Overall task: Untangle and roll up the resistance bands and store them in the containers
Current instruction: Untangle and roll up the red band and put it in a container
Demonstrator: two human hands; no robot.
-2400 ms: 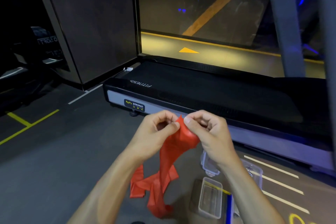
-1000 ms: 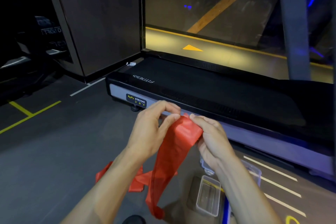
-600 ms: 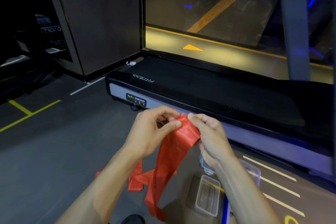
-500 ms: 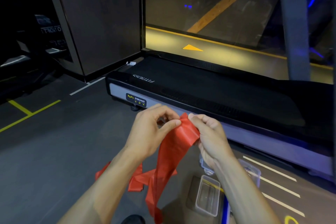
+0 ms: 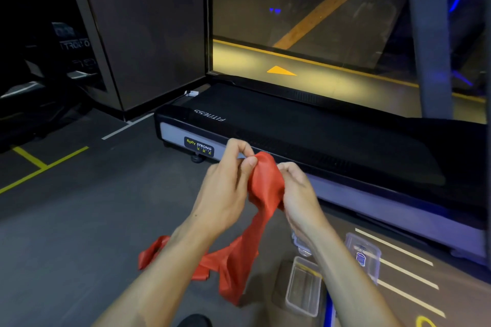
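Note:
A red resistance band (image 5: 265, 183) hangs between my two hands in front of me. My left hand (image 5: 225, 188) pinches its top edge with thumb and fingers. My right hand (image 5: 300, 194) grips the band's right side, fingers curled into the bunched fabric. The rest of the band trails down, with loose loops lying on the grey floor below my left forearm. A clear plastic container (image 5: 303, 287) stands open on the floor under my right forearm, and another clear container (image 5: 362, 255) stands to its right.
A black treadmill (image 5: 305, 135) runs across the floor just beyond my hands. A dark pillar (image 5: 138, 29) stands at the back left. A blue strip (image 5: 329, 310) lies beside the near container. Yellow and white lines mark the grey floor (image 5: 79, 220).
The band's top, held flat between my hands half a second ago, is now bunched up. My hands have moved closer together and the hanging part has gathered narrower.

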